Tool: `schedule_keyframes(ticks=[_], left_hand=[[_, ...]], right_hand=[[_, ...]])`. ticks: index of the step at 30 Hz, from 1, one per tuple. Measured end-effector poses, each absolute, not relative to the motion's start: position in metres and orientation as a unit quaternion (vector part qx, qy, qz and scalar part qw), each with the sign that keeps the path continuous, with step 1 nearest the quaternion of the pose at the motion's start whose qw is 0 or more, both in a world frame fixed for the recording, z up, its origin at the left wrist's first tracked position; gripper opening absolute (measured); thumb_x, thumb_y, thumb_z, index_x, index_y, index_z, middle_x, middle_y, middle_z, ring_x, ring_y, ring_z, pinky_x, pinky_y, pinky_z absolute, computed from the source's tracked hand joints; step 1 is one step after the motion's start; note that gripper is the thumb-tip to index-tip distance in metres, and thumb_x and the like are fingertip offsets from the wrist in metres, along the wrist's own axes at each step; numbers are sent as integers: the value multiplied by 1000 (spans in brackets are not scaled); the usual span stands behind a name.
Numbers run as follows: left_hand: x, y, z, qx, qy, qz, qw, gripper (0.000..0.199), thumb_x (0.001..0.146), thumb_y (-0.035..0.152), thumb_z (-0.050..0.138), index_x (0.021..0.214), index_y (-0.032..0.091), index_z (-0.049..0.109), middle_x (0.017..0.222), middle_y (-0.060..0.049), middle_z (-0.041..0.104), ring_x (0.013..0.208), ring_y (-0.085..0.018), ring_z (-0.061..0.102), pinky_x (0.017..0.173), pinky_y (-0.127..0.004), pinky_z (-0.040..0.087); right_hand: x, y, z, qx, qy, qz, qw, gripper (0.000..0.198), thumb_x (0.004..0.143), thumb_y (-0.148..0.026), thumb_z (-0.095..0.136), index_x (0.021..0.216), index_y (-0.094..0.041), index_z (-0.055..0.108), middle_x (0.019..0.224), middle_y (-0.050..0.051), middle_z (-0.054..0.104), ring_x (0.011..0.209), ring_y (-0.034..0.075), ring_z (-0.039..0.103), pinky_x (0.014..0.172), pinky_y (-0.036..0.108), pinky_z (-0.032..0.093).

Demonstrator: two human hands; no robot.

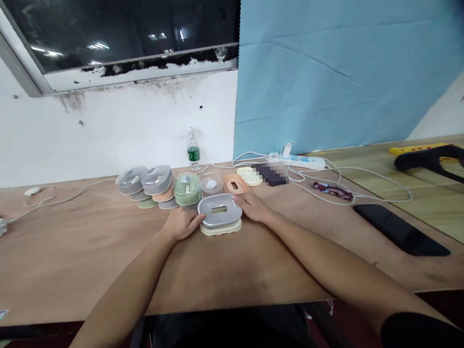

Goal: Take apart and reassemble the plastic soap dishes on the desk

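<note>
A grey plastic lid (220, 219) with an oblong slot in its middle sits over a cream plastic piece (221, 229) at the front of a group of containers. My left hand (182, 223) grips the lid's left edge, its thumb along the side. At the upper right edge, my right hand (253, 207) holds the same lid between thumb and fingers. Behind it stand a green lidded container (186, 189), a clear lid (211, 183) with a white middle and an orange lid (235, 184) with a slot. Fingertips beneath the rim are partly hidden.
Stacked grey-lidded containers (157, 180) stand left of the green one. A water bottle (193, 149) is by the wall. A cream lid (249, 176), a power strip (300, 161), tangled white cables, a dark red wrapper (332, 191) and a black phone (400, 229) lie to the right.
</note>
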State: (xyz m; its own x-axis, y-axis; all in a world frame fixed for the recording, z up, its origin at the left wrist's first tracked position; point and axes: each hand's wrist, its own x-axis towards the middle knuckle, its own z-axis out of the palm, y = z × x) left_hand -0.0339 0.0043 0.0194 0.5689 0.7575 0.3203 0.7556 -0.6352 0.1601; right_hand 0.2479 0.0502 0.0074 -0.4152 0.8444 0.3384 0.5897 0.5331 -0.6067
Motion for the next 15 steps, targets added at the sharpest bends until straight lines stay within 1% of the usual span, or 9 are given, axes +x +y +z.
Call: schedule_keyframes(ticks=[4, 8, 11, 15], left_hand=[[-35, 6, 18, 885, 434, 169, 18, 59, 98, 48, 21, 59, 17, 54, 61, -5, 61, 57, -14, 51, 57, -27, 30], [-34, 6, 17, 876, 457, 154, 27, 62, 98, 49, 18, 59, 18, 55, 62, -5, 62, 60, -16, 54, 59, -28, 34], [-32, 6, 17, 873, 469, 131, 22, 61, 98, 49, 17, 66, 18, 59, 69, -7, 65, 66, -18, 58, 62, -28, 37], [-27, 7, 16, 867, 487, 99, 23, 57, 96, 51, 19, 76, 19, 62, 77, -8, 67, 72, -21, 61, 62, -29, 39]], right_hand=[[247, 49, 10, -465, -822, 219, 246, 62, 90, -62, 30, 66, -17, 63, 59, 5, 61, 65, 20, 57, 61, 28, 39], [247, 49, 11, -488, -830, 200, 181, 59, 91, -59, 32, 66, -16, 63, 68, 8, 66, 69, 20, 58, 60, 26, 36], [246, 52, 11, -493, -842, 178, 131, 54, 92, -52, 35, 62, -15, 61, 70, 7, 66, 63, 16, 56, 56, 25, 31], [245, 54, 8, -492, -850, 148, 120, 48, 89, -46, 41, 55, -15, 56, 56, 3, 58, 50, 10, 45, 50, 25, 23]])
